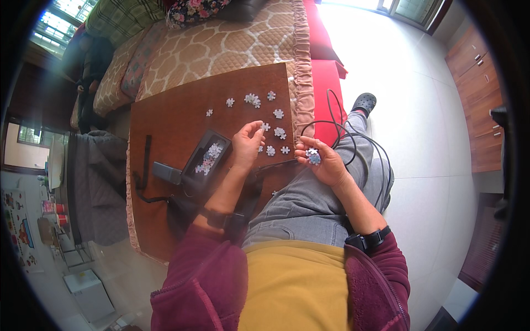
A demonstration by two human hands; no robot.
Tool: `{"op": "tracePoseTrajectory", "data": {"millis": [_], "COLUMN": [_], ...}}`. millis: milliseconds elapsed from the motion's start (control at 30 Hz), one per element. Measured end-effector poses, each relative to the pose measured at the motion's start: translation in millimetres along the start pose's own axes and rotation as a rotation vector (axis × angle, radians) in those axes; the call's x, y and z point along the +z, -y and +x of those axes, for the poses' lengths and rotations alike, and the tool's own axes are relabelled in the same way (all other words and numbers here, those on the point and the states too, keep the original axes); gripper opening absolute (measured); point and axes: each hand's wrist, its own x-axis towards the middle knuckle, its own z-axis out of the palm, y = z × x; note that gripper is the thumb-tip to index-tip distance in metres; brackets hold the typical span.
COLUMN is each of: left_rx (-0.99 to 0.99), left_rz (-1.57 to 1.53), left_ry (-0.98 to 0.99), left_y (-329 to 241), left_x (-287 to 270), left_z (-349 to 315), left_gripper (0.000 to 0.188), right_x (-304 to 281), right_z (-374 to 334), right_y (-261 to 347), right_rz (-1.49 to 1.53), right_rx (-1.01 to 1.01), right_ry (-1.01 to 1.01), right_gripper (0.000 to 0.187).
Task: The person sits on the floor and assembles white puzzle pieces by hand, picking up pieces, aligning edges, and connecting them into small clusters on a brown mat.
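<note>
White puzzle piece (266, 127) on or just above the brown table (182, 107), just right of the nearer left hand (247, 144), fingers narrow, grip unclear; right hand (328, 164) cups a small pile of pieces (313, 156).

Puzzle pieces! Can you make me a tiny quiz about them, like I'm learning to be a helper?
1. Which hand can you see holding a bunch of puzzle pieces: left or right?
2. True or false: there are pieces inside the dark box.
3. Fill in the colour: the table is ____.

Key: 1. The right hand. 2. True. 3. Brown.
</note>
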Motion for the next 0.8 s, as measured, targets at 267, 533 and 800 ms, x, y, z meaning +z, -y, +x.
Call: {"op": "tracePoseTrajectory", "data": {"millis": [267, 533, 800], "left_rx": [0.065, 0.066, 0.081], "left_rz": [0.161, 0.166, 0.21], "left_ry": [-0.036, -0.056, -0.045], "left_y": [4.9, 10.7, 11.5], "left_x": [-2.1, -2.8, -5.3], "left_z": [2.3, 5.3, 6.0], "left_gripper": [0.023, 0.022, 0.021], "right_x": [1.1, 0.9, 3.3], "right_z": [-0.5, -0.4, -1.4], "right_y": [0.9, 1.2, 2.2], "right_rz": [0.0, -0.005, -0.001], "right_rx": [-0.003, 0.003, 0.01], "right_ry": [0.025, 0.021, 0.016], "right_gripper": [0.044, 0.044, 0.043]}}
